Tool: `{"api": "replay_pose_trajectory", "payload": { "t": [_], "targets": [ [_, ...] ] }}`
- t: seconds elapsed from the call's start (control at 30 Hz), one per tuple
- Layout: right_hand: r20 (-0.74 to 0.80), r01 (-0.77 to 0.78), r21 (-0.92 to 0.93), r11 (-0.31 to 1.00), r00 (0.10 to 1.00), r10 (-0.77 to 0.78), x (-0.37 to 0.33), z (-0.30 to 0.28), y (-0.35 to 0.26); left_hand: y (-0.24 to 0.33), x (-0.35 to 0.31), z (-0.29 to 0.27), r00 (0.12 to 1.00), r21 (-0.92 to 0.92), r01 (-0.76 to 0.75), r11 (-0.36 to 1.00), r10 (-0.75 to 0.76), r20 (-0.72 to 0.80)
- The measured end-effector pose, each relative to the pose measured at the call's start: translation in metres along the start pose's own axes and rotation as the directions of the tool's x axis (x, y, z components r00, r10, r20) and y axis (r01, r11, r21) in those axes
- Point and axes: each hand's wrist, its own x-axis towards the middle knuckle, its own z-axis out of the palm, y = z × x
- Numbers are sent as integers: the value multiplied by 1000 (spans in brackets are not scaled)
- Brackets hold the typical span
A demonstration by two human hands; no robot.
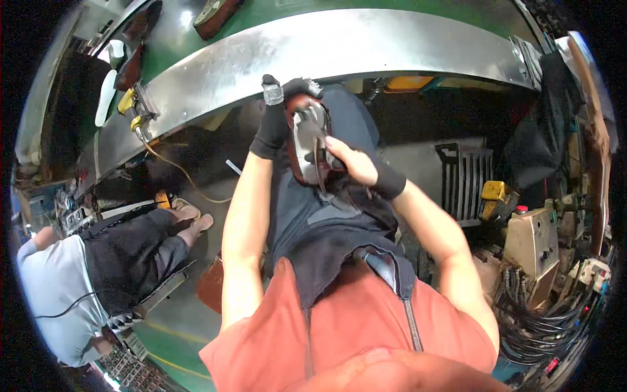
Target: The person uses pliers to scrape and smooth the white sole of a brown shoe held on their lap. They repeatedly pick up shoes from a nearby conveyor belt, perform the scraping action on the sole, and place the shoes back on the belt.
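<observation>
A reddish-brown shoe (300,162) rests on my lap, its pale inside facing up. My left hand (279,108), in a black glove with grey tape round the thumb, grips the shoe at its far end. My right hand (356,164) is closed over the shoe's near right side, thumb and fingers bare, a black band round the wrist. Something dark and narrow lies under its fingers across the shoe opening; blur hides what it is.
A curved metal bench edge (326,40) runs ahead of my knees. A yellow tool with a hose (132,110) lies at its left, near several shoes. Another person (72,287) sits at left. A control box (530,238) with cables stands at right, near a black slatted rack (467,179).
</observation>
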Motion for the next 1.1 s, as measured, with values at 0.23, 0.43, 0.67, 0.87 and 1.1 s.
{"api": "replay_pose_trajectory", "payload": {
  "t": [0.23, 0.43, 0.67, 0.87, 1.1],
  "targets": [
    [97, -402, -6, 915, 911, 401, -13, 17, -59, 12, -17, 5, 979, 197, -192, 961, 200, -23],
    [100, 221, -355, 908, 975, -198, -15, 61, -31, 22, -68, 4, 971, 223, -161, 961, 195, -138],
    [560, 544, -526, 654, 800, -216, -116, -6, 37, 45, -177, 87, 944, 579, 139, 803, 69, -323],
    [577, 547, -503, 669, 789, -211, -117, -23, 26, 41, -168, 86, 973, 714, 92, 694, 88, -212],
    [540, 528, -588, 612, 820, -189, -122, -28, 22, 11, -156, 71, 979, 397, 42, 917, 41, -199]
  ]
}}
